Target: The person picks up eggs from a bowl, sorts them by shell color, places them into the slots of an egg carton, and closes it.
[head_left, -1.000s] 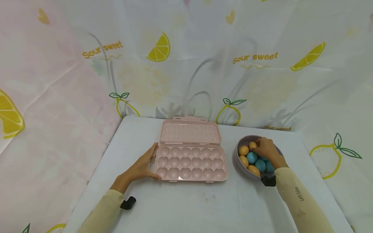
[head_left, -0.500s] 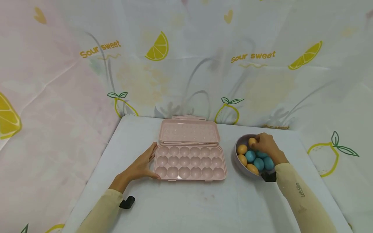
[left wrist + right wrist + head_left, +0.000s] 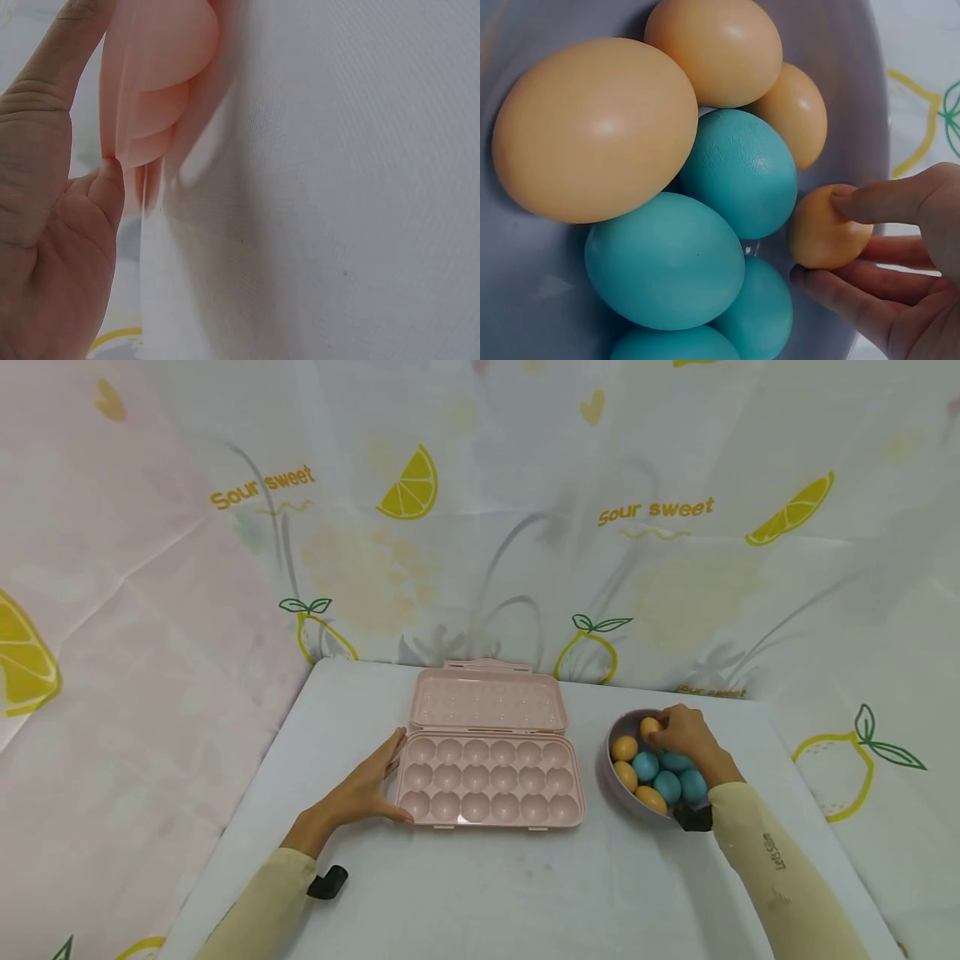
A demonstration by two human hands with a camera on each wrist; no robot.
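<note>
- My left hand point(image 3: 363, 789) spreads wide along the left end of a pink plastic egg carton point(image 3: 491, 777), thumb at the near corner and fingers toward the far one; it touches the carton's edge without wrapping round it.
- My right hand point(image 3: 688, 737) is inside a greyish-purple bowl point(image 3: 840, 45), pinching one tan egg point(image 3: 825, 232) between the thumb and a fingertip; I cannot tell whether that egg is off the bowl's wall.
- The egg I pinch sits on the far side of the bowl, just left of my right hand.
- Three more tan eggs point(image 3: 596, 131) line the bowl's side toward my left hand.
- Four blue-green eggs point(image 3: 739, 172) lie beneath and on the near side of my right hand, partly hidden by it from above.
- The carton lies between my hands, just right of my left one, showing three rows of six round cups.
- Its lid point(image 3: 487, 702) is folded back, beyond my left hand's fingertips.
- Under both hands is a white tabletop point(image 3: 525, 893); beyond them hangs a pale cloth point(image 3: 480, 460) printed with lemons and the words "Sour sweet".
- Beige sleeves point(image 3: 780, 868) cover my forearms, with a black device point(image 3: 327, 882) at each wrist.
</note>
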